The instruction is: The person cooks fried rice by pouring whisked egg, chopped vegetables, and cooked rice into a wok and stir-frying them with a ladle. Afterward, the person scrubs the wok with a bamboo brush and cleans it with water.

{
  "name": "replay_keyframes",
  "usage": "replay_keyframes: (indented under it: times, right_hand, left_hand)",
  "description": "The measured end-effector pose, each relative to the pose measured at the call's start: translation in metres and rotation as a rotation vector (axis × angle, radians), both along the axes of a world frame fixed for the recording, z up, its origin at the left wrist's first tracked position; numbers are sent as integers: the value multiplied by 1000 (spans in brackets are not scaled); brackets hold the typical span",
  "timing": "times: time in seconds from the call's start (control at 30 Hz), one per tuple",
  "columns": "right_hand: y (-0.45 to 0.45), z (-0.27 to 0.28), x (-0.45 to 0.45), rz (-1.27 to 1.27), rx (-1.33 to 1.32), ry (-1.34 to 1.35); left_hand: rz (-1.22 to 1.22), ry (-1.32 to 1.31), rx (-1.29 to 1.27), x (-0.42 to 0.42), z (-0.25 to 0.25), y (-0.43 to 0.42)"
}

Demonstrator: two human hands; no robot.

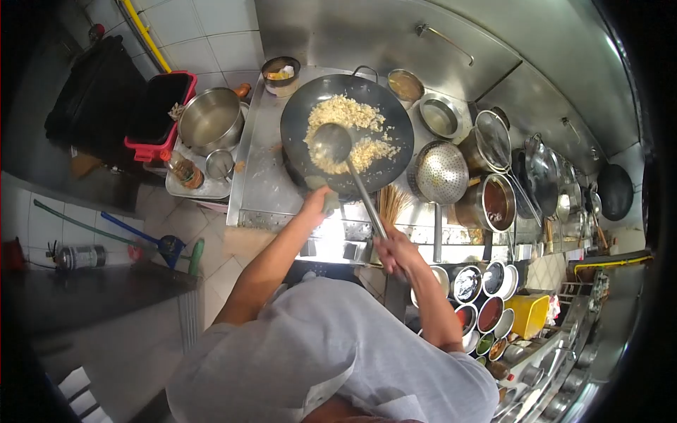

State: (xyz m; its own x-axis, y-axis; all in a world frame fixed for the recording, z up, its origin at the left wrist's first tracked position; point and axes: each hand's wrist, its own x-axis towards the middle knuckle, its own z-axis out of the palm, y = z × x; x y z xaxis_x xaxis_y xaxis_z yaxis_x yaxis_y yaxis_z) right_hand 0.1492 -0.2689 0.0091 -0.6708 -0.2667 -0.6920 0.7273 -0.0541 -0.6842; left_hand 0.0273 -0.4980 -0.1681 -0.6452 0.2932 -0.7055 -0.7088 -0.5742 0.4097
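A black wok (296, 120) sits on the steel stove, with fried rice (345, 111) spread over its bottom. My left hand (316, 206) is closed on a greyish-green cloth (330, 203) at the wok's near rim; the part of the rim beneath is hidden. My right hand (397, 252) wraps round the handle of a long metal ladle (363, 192). The ladle's round bowl rests in the rice, left of the wok's middle. Right of my left hand, a bamboo brush (392, 204) lies by the stove's front edge.
On the right are a perforated strainer (441, 173), a pot of dark red sauce (496, 203) and several seasoning tubs (491, 314). A large steel pot (210, 121) and a bottle (182, 169) stand on the left. A steel bowl (440, 115) sits behind the strainer.
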Motion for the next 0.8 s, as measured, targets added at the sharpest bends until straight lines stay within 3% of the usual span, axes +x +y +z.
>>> replay_keyframes:
  times: [0.03,0.13,0.23,0.33,0.4,0.43,0.47,0.53,0.6,0.67,0.7,0.77,0.8]
  right_hand:
    - [-5,47,15,133,157,65]
    - [36,141,30,451,324,-33]
    - [55,118,22,625,660,251]
    - [59,15,-7,579,1063,696]
    - [40,16,-15,573,1222,642]
    - [36,30,-12,568,1224,645]
    - [35,41,-11,560,1223,652]
    - [38,54,9,505,1013,606]
    - [39,65,23,485,948,646]
    - [41,97,26,580,809,391]
    - [55,91,30,638,834,645]
    - [59,98,19,691,868,565]
    - [58,100,11,748,897,481]
  left_hand:
    - [39,-14,-46,4,1,2]
    - [-56,-176,-98,52,149,-3]
    - [-41,-153,18,43,107,2]
    - [18,-72,-87,42,40,13]
    - [-35,26,-104,83,9,16]
    - [-63,-40,-134,109,38,14]
    - [-181,-106,-164,118,98,5]
    - [74,-94,-123,115,49,12]
    - [-48,-52,-33,65,80,-4]
    - [-39,-108,-48,45,61,2]
    - [-41,-87,-47,37,76,2]
    - [-101,-164,23,47,110,-1]
    - [-108,-171,18,46,103,-1]
